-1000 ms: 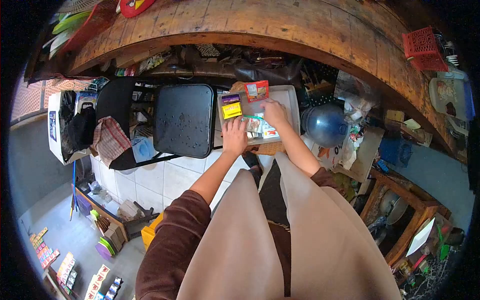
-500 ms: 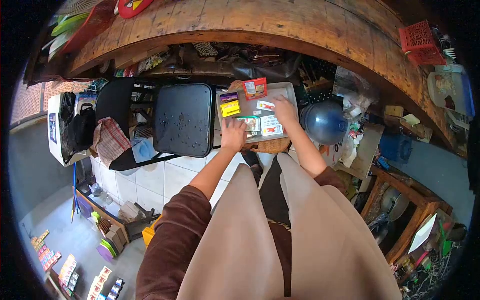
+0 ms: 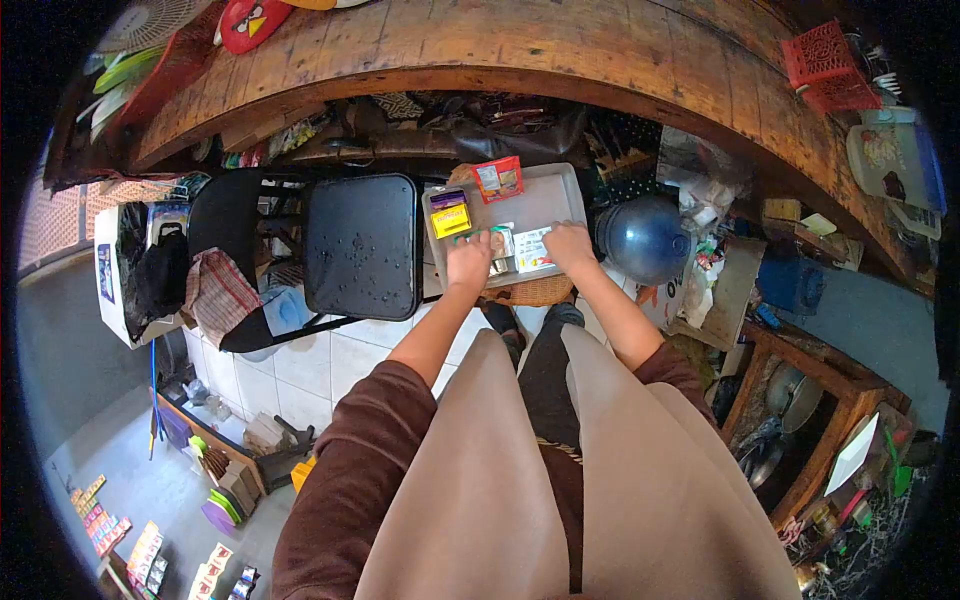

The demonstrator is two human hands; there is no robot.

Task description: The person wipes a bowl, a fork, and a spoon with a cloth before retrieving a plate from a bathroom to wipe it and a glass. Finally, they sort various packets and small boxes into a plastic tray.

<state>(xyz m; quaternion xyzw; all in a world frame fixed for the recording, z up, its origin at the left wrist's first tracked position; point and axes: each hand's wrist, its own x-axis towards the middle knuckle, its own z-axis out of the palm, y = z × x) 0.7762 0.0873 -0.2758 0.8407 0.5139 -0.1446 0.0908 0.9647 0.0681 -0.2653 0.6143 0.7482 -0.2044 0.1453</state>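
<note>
A shallow grey tray lies in front of my knees. My left hand is over its near left part, fingers bent onto a green-and-silver packet. My right hand is at the near right, with its fingers closed at the edge of a white printed packet. The two packets lie side by side between my hands, partly covered by my fingers. Beyond my left hand are a yellow box and a purple box. A red packet lies by the far rim.
Left of the tray stands a black folding chair with a wet seat. A blue water jug is close on the right. A wooden bench spans the far side, and a wicker surface shows under the tray.
My right hand has drawn nearer and down to the white printed packet. The small white packet it touched is no longer seen separately. My left hand's fingers have bent inward.
</note>
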